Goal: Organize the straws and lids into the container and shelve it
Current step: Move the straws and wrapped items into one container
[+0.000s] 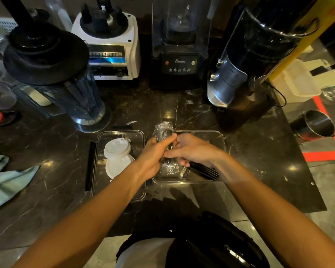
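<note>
Two clear plastic trays lie side by side on the dark marble counter. The left tray (139,134) holds a stack of white lids (117,149) and a flat white lid (116,168). Above the right tray (219,136), my left hand (155,153) is closed around a bundle of clear-wrapped straws (163,130) standing nearly upright. My right hand (193,149) touches the same bundle from the right, fingers curled on the wrapping. A bunch of black straws (205,171) lies in the right tray under my right wrist.
A blender jug with a black lid (52,70) stands behind the left tray; a white blender base (112,47), a black blender (179,55) and a grinder (246,74) line the back. A green cloth (6,180) lies left. A steel cup (315,125) sits right. A black strip (90,165) lies beside the left tray.
</note>
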The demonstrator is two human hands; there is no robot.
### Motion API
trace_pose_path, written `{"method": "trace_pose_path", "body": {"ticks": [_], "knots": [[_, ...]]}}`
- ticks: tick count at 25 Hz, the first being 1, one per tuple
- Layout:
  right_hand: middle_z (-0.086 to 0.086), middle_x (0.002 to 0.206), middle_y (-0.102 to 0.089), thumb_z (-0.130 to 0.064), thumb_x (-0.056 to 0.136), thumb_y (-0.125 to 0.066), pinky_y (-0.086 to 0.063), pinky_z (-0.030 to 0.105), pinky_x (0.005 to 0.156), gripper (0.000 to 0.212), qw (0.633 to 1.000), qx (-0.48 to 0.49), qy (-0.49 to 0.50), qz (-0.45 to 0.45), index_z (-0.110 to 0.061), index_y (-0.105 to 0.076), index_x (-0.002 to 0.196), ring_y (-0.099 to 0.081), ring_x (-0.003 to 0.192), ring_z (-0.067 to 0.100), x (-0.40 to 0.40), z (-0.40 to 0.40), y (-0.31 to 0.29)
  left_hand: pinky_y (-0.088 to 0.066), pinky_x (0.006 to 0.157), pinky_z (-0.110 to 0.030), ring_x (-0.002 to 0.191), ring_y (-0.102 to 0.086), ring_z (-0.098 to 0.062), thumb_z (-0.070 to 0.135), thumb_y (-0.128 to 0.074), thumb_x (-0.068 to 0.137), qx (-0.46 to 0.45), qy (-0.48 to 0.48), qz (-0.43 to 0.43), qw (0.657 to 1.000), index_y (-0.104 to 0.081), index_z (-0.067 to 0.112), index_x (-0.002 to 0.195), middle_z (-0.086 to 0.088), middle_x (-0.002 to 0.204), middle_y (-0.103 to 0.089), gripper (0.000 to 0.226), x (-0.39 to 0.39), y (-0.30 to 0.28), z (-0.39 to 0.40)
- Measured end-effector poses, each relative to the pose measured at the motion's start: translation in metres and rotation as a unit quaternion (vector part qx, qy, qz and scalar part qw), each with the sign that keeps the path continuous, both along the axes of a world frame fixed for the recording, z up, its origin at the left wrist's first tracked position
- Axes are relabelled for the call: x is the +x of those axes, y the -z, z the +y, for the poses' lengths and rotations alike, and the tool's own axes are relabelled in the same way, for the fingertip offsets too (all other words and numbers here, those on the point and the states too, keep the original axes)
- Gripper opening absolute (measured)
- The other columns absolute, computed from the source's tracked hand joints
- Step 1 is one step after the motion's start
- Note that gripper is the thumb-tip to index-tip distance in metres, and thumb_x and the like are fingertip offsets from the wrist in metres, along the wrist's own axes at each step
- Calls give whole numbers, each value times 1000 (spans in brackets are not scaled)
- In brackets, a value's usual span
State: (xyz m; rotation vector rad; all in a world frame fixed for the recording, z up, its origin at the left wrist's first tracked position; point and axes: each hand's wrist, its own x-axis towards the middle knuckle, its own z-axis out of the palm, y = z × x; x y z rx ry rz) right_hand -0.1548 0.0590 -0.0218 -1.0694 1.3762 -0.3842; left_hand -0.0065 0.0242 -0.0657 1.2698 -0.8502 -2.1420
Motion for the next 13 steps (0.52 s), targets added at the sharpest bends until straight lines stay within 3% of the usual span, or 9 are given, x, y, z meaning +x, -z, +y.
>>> {"method": "trace_pose_path", "body": {"ticks": [3,5,6,8,10,13], "knots": [[15,89,-74,-26,100,-70,-54,30,56,28,999,4,42,-17,-5,-66,119,-64,58,16,-7,1,10,-60,72,-27,92,-77,-10,27,-72,94,21,-50,-9,998,-59,12,115,1,95,-81,29,-2,3,-1],[14,99,-77,-28,101,-69,-54,26,50,22,996,-11,94,-1,-11,-69,115,-66,55,14,-16,5,23,-63,82,-41,89,-79,-22,20,-66,99,41,-102,30,993,-60,7,112,-9,94,-80,20,4,5,-9],[13,96,-77,-26,102,-67,-53,26,50,17,994,-41,85,53,-14,-70,114,-66,55,12,-22,9,31,-64,83,-43,85,-78,-27,16,-65,99,44,-122,51,990,-62,5,107,-13,90,-77,14,9,6,-13],[5,101,-76,-22,101,-66,-55,30,68,17,965,-110,-52,231,-21,-70,118,-72,77,13,-35,19,51,-64,71,-35,70,-70,-21,13,-65,99,38,-123,62,990,-63,7,101,-8,77,-67,7,20,6,-18],[3,118,-71,-21,101,-64,-52,34,90,26,908,-122,-215,338,-26,-67,126,-68,107,20,-40,29,68,-57,59,-28,61,-61,-15,14,-67,97,33,-100,45,993,-64,10,100,-3,73,-60,6,27,7,-18],[7,115,-71,-12,98,-59,-53,39,90,34,844,-166,-326,391,-26,-59,129,-68,108,28,-37,30,83,-55,59,-27,61,-61,-13,15,-69,96,34,-75,33,996,-64,8,112,-3,73,-59,18,27,9,-14]]}}
